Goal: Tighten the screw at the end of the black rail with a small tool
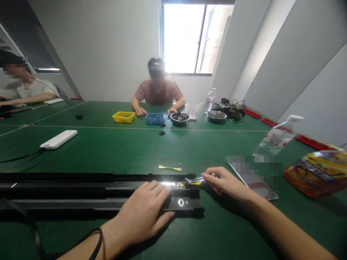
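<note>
Two long black metal rails [108,204] lie side by side across the near part of the table, their right ends in front of me. My left hand [142,207] is laid over them near that end, fingers on the far rail and thumb on the near one, pressing them down. Between the fingers of my right hand [221,182] is a shiny metal wrench [193,180], its head over the far rail's end. Beneath it shows a yellow-green wire with a ring terminal [180,185]. A second yellow-green wire [170,168] and a small brass nut [179,164] lie just beyond.
A clear-cased flat object [255,180], a tilted water bottle [279,135] and a snack bag [320,173] are at right. A white power bank [59,139] lies left. Across sits a person behind a yellow bin [124,117], blue bin [155,119] and metal bowls [180,122].
</note>
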Action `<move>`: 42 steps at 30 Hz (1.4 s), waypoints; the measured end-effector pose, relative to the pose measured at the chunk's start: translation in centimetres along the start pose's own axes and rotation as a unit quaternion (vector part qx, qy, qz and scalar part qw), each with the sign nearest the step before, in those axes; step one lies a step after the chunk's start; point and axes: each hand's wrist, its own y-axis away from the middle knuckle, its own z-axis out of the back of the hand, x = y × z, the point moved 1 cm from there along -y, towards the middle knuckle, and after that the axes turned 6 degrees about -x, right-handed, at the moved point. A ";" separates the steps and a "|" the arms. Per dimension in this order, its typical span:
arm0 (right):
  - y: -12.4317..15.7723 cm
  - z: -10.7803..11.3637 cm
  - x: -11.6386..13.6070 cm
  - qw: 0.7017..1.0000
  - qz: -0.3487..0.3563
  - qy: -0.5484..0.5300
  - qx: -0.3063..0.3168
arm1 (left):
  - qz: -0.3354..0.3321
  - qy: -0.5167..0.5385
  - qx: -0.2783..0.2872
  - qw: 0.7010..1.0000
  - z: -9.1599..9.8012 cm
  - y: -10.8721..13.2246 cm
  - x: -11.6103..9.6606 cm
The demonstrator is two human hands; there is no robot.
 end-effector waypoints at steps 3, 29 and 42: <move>-0.3 -0.5 0.0 1.000 0.012 -0.009 -0.011 | -0.001 0.000 0.000 1.000 -0.1 0.0 0.1; 0.4 -1.8 0.7 0.994 -0.023 0.089 0.060 | -0.004 -0.003 0.000 1.000 0.0 0.0 0.0; 0.9 -1.3 1.2 0.991 -0.042 0.050 0.113 | -0.005 0.001 -0.003 1.000 0.0 0.0 0.1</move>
